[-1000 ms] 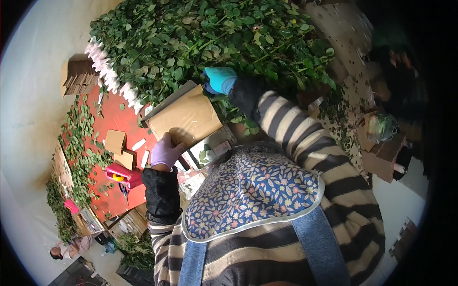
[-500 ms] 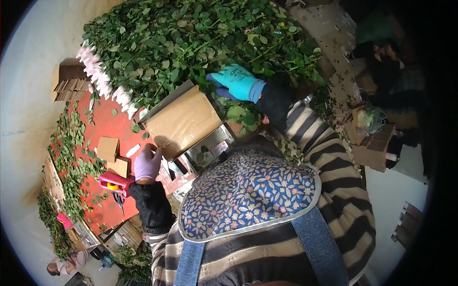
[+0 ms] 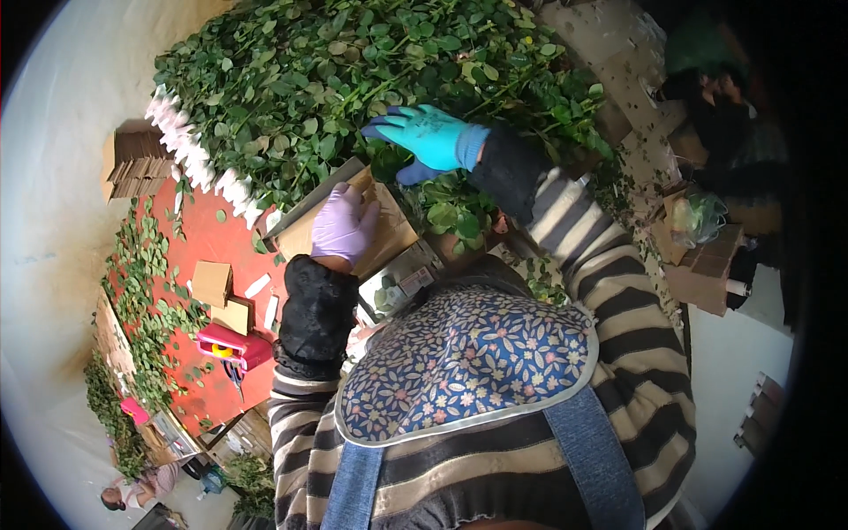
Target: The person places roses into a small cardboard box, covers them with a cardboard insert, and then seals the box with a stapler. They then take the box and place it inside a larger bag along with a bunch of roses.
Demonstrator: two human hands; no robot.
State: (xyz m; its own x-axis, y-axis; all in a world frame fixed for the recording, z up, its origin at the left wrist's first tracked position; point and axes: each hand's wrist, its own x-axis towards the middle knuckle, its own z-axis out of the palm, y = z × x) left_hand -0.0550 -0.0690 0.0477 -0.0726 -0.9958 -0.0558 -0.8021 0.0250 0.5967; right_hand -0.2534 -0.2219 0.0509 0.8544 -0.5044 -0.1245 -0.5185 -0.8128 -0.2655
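Note:
My left hand, in a lavender glove, is over a sheet of brown cardboard lying in a metal-sided stand. Its fingers are curled and their tips are hidden, so whatever they may hold does not show. My right hand wears a teal glove with dark blue fingertips. Those fingers stretch out to the left with the thumb apart, over the near edge of a broad heap of leafy green stems. Pale wrapped flower heads line the heap's left side.
A red tabletop bears loose leaves, folded cardboard pieces, a pink tool and scissors. Stacked cardboard stands at the far left. Two other people are in view, one at the right and one at the lower left.
My left hand has moved up and right, from beside the cardboard's near left corner to over it. My right hand has lifted slightly from the leaves, with its fingers spreading apart.

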